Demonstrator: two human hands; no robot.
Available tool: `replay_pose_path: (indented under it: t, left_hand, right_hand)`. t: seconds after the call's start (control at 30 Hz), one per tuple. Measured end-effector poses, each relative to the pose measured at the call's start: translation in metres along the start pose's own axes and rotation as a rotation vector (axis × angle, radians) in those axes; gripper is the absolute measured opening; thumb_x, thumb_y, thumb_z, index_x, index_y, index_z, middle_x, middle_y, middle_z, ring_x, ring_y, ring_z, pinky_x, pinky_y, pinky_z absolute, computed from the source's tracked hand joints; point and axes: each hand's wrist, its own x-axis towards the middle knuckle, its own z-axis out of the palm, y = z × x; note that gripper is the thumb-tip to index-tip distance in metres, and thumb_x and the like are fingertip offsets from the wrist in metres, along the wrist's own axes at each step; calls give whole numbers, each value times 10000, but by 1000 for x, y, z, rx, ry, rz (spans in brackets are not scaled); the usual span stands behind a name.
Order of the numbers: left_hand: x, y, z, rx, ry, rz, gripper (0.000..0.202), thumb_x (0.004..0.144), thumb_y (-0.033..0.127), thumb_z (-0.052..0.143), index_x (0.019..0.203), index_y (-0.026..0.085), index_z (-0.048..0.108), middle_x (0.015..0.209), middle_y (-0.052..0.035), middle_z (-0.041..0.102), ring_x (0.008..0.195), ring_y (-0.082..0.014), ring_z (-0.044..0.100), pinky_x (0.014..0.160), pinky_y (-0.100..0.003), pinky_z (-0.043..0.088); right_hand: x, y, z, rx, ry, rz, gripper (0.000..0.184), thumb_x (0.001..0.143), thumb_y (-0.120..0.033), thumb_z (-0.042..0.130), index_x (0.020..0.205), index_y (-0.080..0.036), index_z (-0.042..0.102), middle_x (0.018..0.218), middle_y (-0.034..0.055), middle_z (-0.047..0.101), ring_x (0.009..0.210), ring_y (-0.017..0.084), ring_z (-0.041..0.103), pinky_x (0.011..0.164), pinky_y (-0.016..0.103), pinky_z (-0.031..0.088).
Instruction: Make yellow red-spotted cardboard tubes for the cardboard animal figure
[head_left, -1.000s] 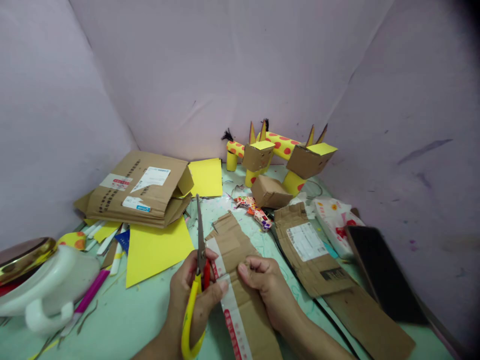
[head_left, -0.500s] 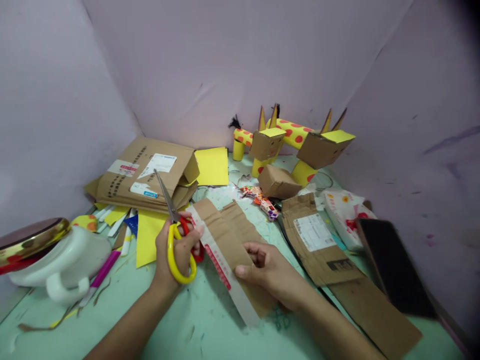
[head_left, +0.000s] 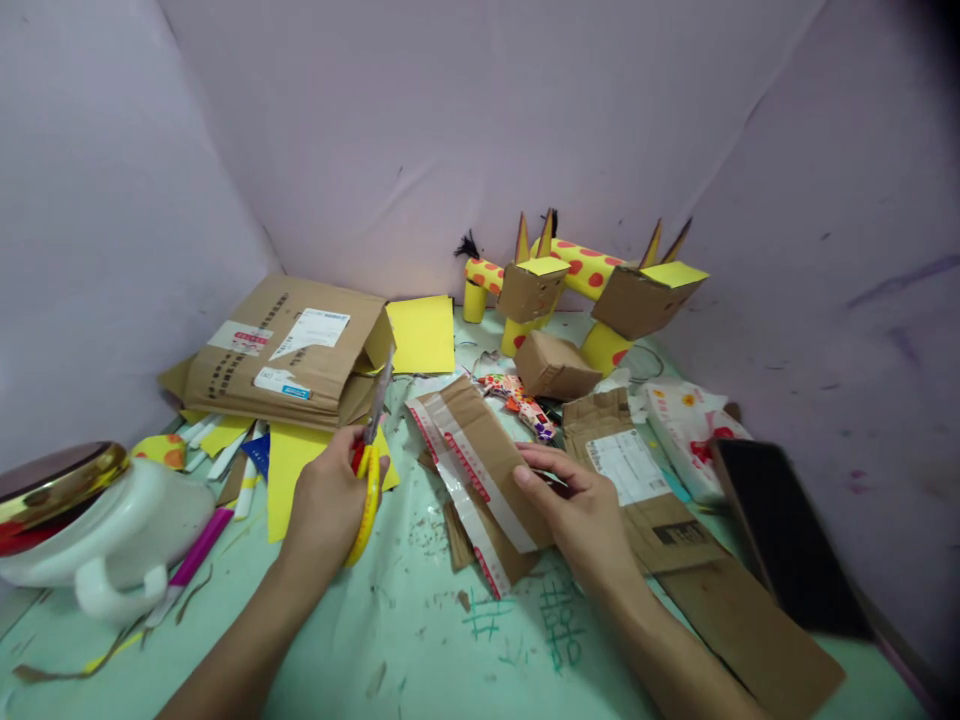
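My left hand [head_left: 322,500] is wrapped round a pair of scissors [head_left: 367,510] with yellow and red handles, blades pointing up and away. In my right hand [head_left: 581,515], thumb and fingers pinch a brown cardboard piece [head_left: 469,415] with strips of white and red printed tape. A second taped edge shows beneath it, and smaller cardboard scraps [head_left: 457,540] lie under that on the green tabletop [head_left: 420,660]. The scissors are apart from the cardboard, to its left.
Two yellow spotted cardboard animals [head_left: 626,298] stand at the back, near a small cardboard box [head_left: 555,365]. A large cardboard parcel [head_left: 300,340] and yellow paper [head_left: 424,335] lie left of them. Right are cardboard strips [head_left: 742,610], a tissue pack [head_left: 686,430] and a phone [head_left: 787,540]; left, a white mug [head_left: 150,510].
My left hand has drawn the scissors away from the cardboard and turned them. My right hand has shifted the cardboard slightly right, and a second taped strip and the scraps beneath now show.
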Motion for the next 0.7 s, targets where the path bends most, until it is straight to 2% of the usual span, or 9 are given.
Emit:
replay_pose_path:
  t: [0.1,0.27,0.33,0.4,0.43,0.47,0.53,0.6,0.7]
  left_hand:
    - [0,-2,0,341,-90,15,334,765,313,489,1070,208,573,881,-123,695,823,-340,635,618,-351,426]
    - [-5,0,5,473,-139,44,366,782,305,459,1106,179,574,971,-161,680,853,-383,627,636,-405,431]
    - [-9,4,4,471,-53,84,350,808,298,429,1090,169,590,994,-166,664,896,-380,612,658,-422,437]
    - [-15,9,3,256,57,161,324,796,316,474,1052,169,607,980,-143,656,898,-329,610,699,-402,453]
    - [-19,12,4,49,49,172,314,776,335,519,1025,167,612,938,-122,659,861,-290,618,702,-374,466]
    - [-24,15,5,-205,-26,143,323,751,360,564,1003,163,610,872,-101,663,788,-250,624,676,-343,481]
    - [-32,20,9,-684,-340,-30,385,707,409,624,991,150,594,737,-61,652,606,-188,599,538,-292,486]
    - [-38,21,16,-950,-580,-188,423,681,402,669,1001,137,587,656,-34,635,482,-151,548,404,-245,426]
    - [-39,17,23,-1034,-595,-223,388,648,318,723,969,130,612,561,0,608,378,-109,481,350,-213,356]
  right_hand:
    - [2,-6,-3,150,12,122,323,556,-383,785,785,-185,672,720,15,681,662,186,589,618,297,451]
    - [1,-7,1,266,-57,261,402,509,-369,810,792,-161,614,683,3,657,585,138,568,532,240,439]
    - [-1,-7,4,293,-98,294,432,476,-351,824,794,-159,604,656,-9,638,573,134,566,513,233,439]
    - [-4,-7,6,312,-132,320,458,460,-342,833,807,-159,597,618,-23,613,556,135,564,498,231,434]
    - [-6,-6,7,316,-145,324,460,460,-338,835,809,-159,594,598,-33,600,542,128,557,490,223,425]
    - [-8,-5,8,313,-158,319,451,467,-333,837,804,-161,592,582,-41,590,526,118,549,486,215,415]
    - [-13,-2,10,277,-206,293,414,479,-317,840,772,-161,593,563,-49,588,505,99,534,494,206,409]
    - [-17,1,13,209,-287,282,379,494,-312,837,741,-157,595,562,-43,600,501,94,535,505,206,415]
    - [-20,3,12,44,-392,242,297,660,-396,721,797,-155,613,614,6,640,525,135,579,503,246,451]
